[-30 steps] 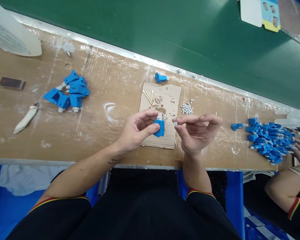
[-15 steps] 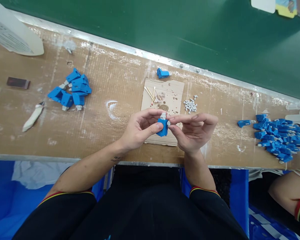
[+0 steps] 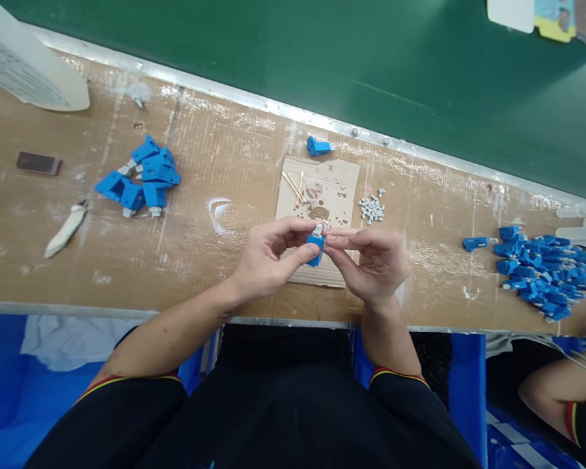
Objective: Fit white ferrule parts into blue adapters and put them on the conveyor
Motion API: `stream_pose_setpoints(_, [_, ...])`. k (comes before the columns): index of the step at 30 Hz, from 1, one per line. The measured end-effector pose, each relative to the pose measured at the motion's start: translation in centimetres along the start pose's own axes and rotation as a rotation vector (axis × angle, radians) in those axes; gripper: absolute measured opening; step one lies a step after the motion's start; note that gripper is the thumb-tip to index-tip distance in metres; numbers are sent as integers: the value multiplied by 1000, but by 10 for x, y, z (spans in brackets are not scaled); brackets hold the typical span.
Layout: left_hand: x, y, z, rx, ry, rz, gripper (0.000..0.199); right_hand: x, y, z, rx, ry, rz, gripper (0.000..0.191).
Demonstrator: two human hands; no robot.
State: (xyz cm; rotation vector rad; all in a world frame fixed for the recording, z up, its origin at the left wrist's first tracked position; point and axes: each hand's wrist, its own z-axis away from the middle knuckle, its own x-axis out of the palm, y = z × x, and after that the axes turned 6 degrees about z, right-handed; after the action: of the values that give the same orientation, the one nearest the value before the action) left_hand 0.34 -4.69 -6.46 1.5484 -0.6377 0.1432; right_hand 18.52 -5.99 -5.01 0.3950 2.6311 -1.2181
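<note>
My left hand (image 3: 269,255) pinches a small blue plastic part (image 3: 314,250) between thumb and fingers, above a piece of brown cardboard (image 3: 352,179). A pale grey peg (image 3: 317,230) sticks up from the part's top. At its right side, the fingertips of my right hand (image 3: 371,260) are closed on a tiny grey piece (image 3: 325,241), mostly hidden and touching the blue part. Beyond my hands, cotton swabs (image 3: 295,187) rest on the stained cardboard. Right of it lies a small heap of grey pieces (image 3: 372,208), and another blue part (image 3: 318,146) sits behind.
Several blue parts (image 3: 146,170) are grouped at the left, near a dark rectangular block (image 3: 39,163) and a knife-like tool with a pale wrapped handle (image 3: 66,231). A large pile of blue parts (image 3: 544,270) lies at the right, by another person's arm (image 3: 554,391).
My right hand has moved slightly left, closer against the blue part, and the grey piece in its fingers shows less. The blue part has turned a little.
</note>
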Motion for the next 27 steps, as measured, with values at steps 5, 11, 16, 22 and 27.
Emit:
stream_pose_setpoints(5, [-3,1,2,120,19,-184,19,-2,-5,-1,6,-64,69,36])
stream_pose_setpoints(11, [-3,12,-2,-1,-58,-39,29,3,5,-2,46,-45,-125,35])
stream_pose_setpoints(16, [-5,16,-4,-136,-155,119,65,-3,8,-6,161,-256,-224,42])
stream_pose_setpoints(22, [1,6,-6,-170,-202,112,78,-3,1,-11,60,-203,-188,24])
stream_pose_setpoints(27, [-48,33,-28,182,193,-495,52,-30,4,-9,55,-35,-102,20])
